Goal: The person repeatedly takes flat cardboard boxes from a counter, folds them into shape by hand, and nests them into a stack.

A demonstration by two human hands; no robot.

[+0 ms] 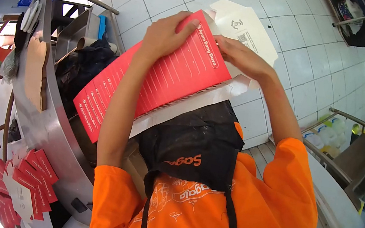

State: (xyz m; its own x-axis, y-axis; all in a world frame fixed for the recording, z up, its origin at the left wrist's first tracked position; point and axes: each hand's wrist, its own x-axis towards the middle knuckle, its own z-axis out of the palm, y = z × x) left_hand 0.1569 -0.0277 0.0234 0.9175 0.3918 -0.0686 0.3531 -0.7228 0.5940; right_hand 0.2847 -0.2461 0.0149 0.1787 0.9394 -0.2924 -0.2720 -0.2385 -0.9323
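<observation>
Holding the red carton stack (pixel 168 81) in the left hand (pixel 162 35), with thumb on the print; bunching the right hand (pixel 242 59) narrowly at the adjoining edge, cannot tell whether pinching. Best to press lightly, supporting the length trailing below the left fingers to avoid creases, sparing the white panel (pixel 250 32) just past the right fingertips. Well left of both, note steel bench (pixel 56 129), then loose red cartons (pixel 35 179).
</observation>
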